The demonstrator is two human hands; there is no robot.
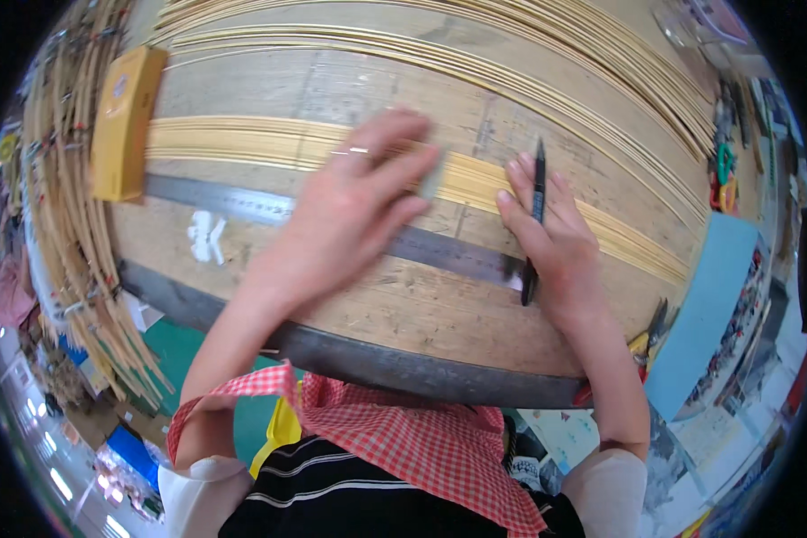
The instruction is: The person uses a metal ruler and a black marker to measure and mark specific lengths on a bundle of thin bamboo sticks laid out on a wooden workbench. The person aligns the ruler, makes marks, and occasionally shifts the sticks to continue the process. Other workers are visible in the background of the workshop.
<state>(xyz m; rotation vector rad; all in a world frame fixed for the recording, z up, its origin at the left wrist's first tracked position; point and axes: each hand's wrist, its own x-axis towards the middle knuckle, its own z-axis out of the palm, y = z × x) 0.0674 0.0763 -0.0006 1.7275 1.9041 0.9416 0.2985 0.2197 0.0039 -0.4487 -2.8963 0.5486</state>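
Observation:
A flat row of thin bamboo-like strips [233, 141] lies side by side across the wooden bench. My left hand [354, 193], smeared by motion and wearing a ring, is over the middle of the row. Its fingers curl around something small and greyish that I cannot make out. My right hand [551, 229] has a black pen [538, 202] between thumb and fingers, tip pointing away from me. Its fingertips rest on the strips farther right. A steel ruler [457, 255] lies along the near side of the row, passing under my left hand.
A yellow box [127, 125] stands at the row's left end. Small white pieces [207, 238] lie below the ruler. More strips [403, 54] stretch across the back. Bundled sticks [72, 179] hang at left. A light-blue box [704, 314], pliers [650, 332] and scissors [724, 175] are at right.

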